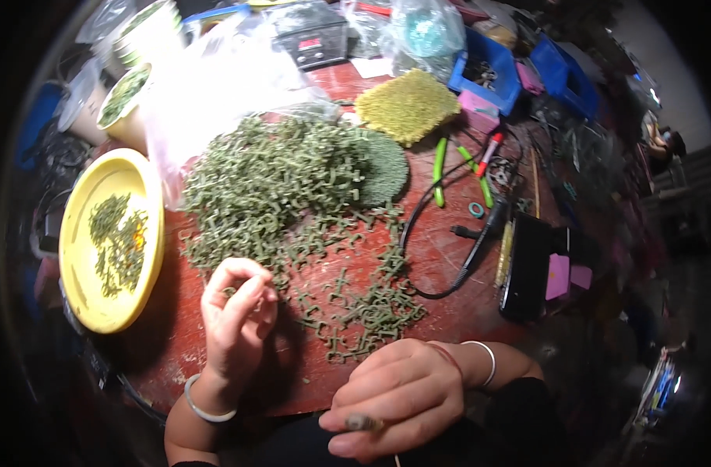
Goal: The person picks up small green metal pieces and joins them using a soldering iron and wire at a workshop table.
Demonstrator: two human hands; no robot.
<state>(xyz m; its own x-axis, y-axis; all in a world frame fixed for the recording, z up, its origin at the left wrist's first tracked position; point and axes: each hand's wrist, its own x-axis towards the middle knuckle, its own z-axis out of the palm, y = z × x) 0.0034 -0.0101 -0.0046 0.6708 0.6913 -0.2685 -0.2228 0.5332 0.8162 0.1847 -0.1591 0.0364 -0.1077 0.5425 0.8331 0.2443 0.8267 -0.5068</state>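
Note:
My left hand (235, 311) is raised over the front left of the red table, thumb and fingers pinched together. A small greenish bit shows between them, mostly hidden by the fingers. At the front edge, my right hand (402, 389) is closed round a thin tool with a rounded, greyish end (363, 422); its kind is unclear. Beyond both hands lies a big heap of small green, branched pieces (270, 183). A looser scatter of the same pieces (371, 315) spreads toward my right hand. Left of the heap, a yellow basin (153, 226) holds some small green pieces.
Green-handled pliers (439, 173), a red marker (489, 154) and a black cable (408, 226) lie right of the heap, near a black phone-like slab (525, 268). A yellow textured pad (406, 105), blue bins (488, 58), tubs (126, 93) and plastic bags (215, 86) crowd the back.

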